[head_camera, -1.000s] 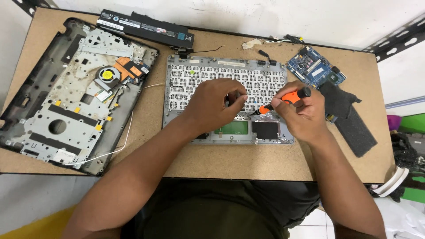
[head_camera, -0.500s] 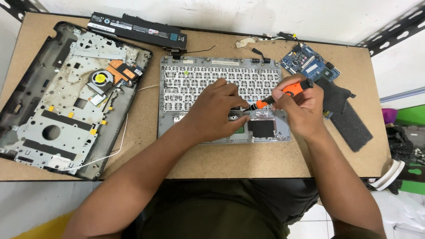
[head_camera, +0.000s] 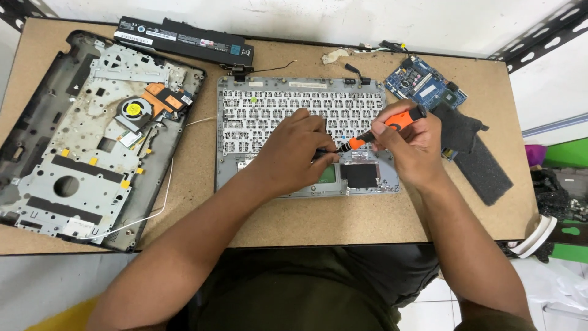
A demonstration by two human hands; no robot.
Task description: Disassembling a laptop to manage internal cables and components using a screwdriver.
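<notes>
Screwdriver work on the keyboard panel, mid-desk

Right hand (head_camera: 411,147) wraps the orange screwdriver (head_camera: 383,130); left hand (head_camera: 294,156) pinches its tip on the keyboard panel (head_camera: 245,132). Best keep the shaft upright, pressure steady.

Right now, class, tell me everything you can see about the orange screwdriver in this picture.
The orange screwdriver has a bright orange handle with a black end cap, a black collar and a thin dark shaft. It looks like plastic with a metal shaft. The right hand grips the handle, tilting it down and to the left. Its tip is over the grey keyboard panel, beside the fingers of the left hand, which hide the contact point.
</notes>
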